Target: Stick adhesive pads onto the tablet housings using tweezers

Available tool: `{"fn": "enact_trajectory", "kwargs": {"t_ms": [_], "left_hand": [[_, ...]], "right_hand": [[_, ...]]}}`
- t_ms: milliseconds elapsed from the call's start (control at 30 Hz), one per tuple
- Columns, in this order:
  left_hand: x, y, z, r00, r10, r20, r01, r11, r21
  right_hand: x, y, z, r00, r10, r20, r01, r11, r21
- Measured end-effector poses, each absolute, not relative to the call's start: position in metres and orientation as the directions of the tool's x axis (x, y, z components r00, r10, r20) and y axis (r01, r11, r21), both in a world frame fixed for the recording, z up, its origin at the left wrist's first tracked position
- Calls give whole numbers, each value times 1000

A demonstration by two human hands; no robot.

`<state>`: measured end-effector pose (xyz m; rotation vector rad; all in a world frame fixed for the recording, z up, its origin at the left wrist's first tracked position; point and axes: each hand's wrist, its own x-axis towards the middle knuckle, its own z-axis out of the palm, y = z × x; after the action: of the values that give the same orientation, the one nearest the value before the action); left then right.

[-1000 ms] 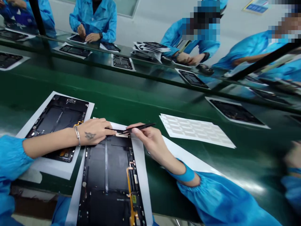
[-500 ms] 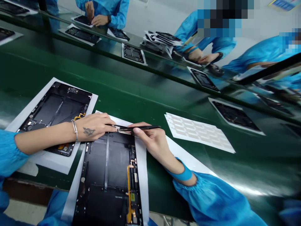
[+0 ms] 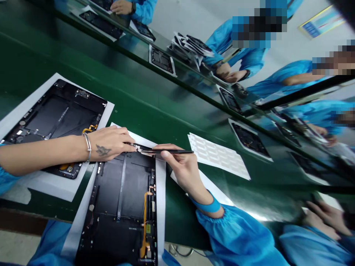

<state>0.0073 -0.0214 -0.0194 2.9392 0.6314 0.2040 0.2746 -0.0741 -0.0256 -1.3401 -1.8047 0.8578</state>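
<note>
An opened black tablet housing [image 3: 111, 207], with an orange flat cable along its right side, lies on white paper in front of me. My right hand [image 3: 180, 164] holds black tweezers [image 3: 172, 151] almost level between thumb and fingers. Their tips meet a small pale piece [image 3: 138, 148] at the far edge of the housing. At that same edge, my left hand [image 3: 112, 142] has its fingers bent and pressed together beside the tips; what they pinch is too small to make out. My left forearm crosses a second opened tablet housing [image 3: 69, 118].
A sheet of pale stickers [image 3: 219, 155] lies right of my hands on the green table [image 3: 124, 85]. Beyond runs a raised belt carrying several tablet housings [image 3: 249, 139] on paper. Co-workers in blue sit across; at the right, another person's hands [image 3: 324, 218] hold something white.
The view has swung to the right and tilted, bringing another person's hands in at the lower right. My hands and the tweezers stay at the same edge of the housing.
</note>
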Motion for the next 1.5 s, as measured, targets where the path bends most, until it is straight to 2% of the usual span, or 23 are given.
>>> {"fn": "enact_trajectory", "kwargs": {"t_ms": [267,633,1033,1167,1300,1400,1500], "left_hand": [[8,-22,-21,917,390,88,383,-920,81],[8,-23,-19,918,389,78,386,-921,58],[6,-17,-35,920,359,160,362,-932,11],[6,-18,-20,931,353,90,356,-934,-23],[19,-9,-2,910,411,-50,411,-912,-13],[34,2,5,900,406,-158,415,-909,31],[40,7,5,903,390,-180,405,-913,54]], "right_hand": [[286,-77,-38,-61,984,165,443,175,-879],[271,-75,-26,-217,956,199,490,283,-824],[308,-79,-29,-170,967,192,517,253,-818],[307,-76,-29,-44,970,238,460,231,-858],[300,-70,-23,65,948,311,385,263,-884],[288,-69,-19,-4,942,334,379,311,-872],[273,-71,-19,-143,917,373,423,398,-814]]}}
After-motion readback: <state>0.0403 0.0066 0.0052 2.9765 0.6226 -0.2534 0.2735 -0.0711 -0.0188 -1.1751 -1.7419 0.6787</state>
